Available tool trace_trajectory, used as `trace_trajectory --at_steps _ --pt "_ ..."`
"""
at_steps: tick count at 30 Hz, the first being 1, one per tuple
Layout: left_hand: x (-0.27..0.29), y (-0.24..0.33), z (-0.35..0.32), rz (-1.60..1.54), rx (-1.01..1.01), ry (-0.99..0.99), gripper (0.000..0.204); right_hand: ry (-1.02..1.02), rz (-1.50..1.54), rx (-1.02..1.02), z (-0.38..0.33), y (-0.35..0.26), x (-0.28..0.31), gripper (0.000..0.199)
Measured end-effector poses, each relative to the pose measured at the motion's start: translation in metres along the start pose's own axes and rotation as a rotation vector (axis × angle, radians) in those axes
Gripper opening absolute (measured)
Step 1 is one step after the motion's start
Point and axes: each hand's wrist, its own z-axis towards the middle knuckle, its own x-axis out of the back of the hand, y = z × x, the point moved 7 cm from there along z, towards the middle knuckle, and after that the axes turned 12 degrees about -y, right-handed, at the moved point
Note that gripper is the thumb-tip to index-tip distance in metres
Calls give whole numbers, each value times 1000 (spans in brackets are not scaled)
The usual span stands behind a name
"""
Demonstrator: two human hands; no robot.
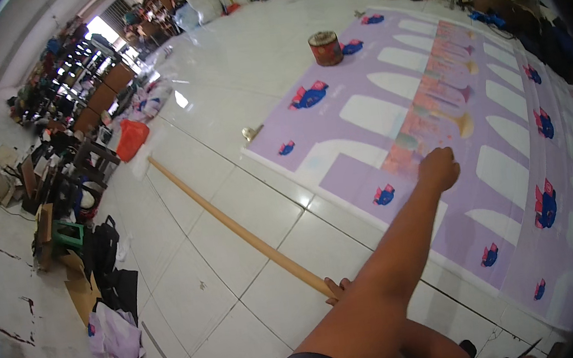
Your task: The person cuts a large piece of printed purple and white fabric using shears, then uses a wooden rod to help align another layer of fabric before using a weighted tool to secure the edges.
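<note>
My left arm reaches across to the right over the printed lilac fabric sheet. At its end my left hand is closed in a fist above the sheet; whatever it may hold is hidden. Partly covered by that arm, my right hand is wrapped round the near end of a long tan tube. The tube slants away over the floor to the far left. White arched shapes, a pinkish centre strip and blue-and-pink motifs mark the sheet.
A rusty red tin weighs down the sheet's far left side, and a metal clip sits at its left edge. Scissors lie at the lower right. A red plastic bag, a green stool and piled clutter line the left.
</note>
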Motion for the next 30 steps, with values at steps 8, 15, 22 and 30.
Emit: trace_trajectory --at_steps 8,15,22,30 --pt "61 -64 -30 374 -402 95 18 -151 51 -148 -9 6 22 40" --pt "108 -100 -68 306 64 13 30 56 -883 -382 -158 54 227 20" --pt "37 -135 -53 362 56 -315 31 379 -656 -1025 -498 74 266 33" --pt "-120 -37 -32 391 -222 -658 43 1137 69 -1583 -672 145 -34 45"
